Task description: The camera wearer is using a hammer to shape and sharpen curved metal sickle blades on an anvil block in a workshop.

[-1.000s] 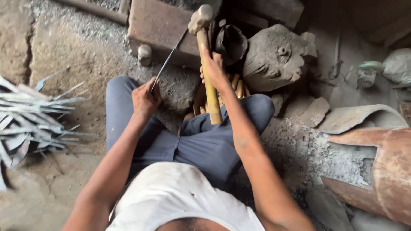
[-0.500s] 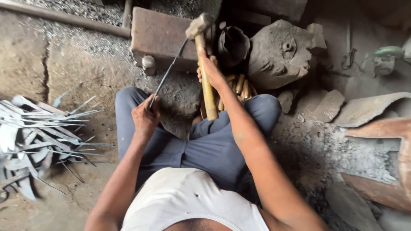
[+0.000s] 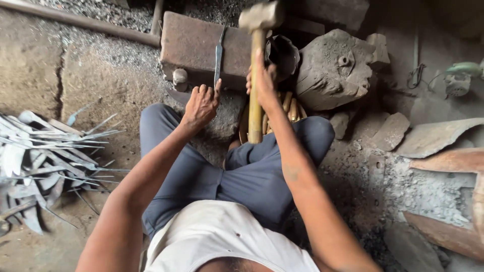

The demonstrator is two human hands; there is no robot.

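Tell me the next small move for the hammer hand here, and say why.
Probably bring the hammer down onto the thin metal blade. The right hand holds the wooden handle with the head raised above the rusty iron block, while the left hand grips the blade's near end and lays it flat across the block's top, ready for a blow.

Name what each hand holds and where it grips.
Right hand grips the hammer midway along its wooden handle. Left hand holds the thin metal blade by its near end, on the block.

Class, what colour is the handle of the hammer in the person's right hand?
Pale yellowish wood; the hammer handle shows best in the head view.
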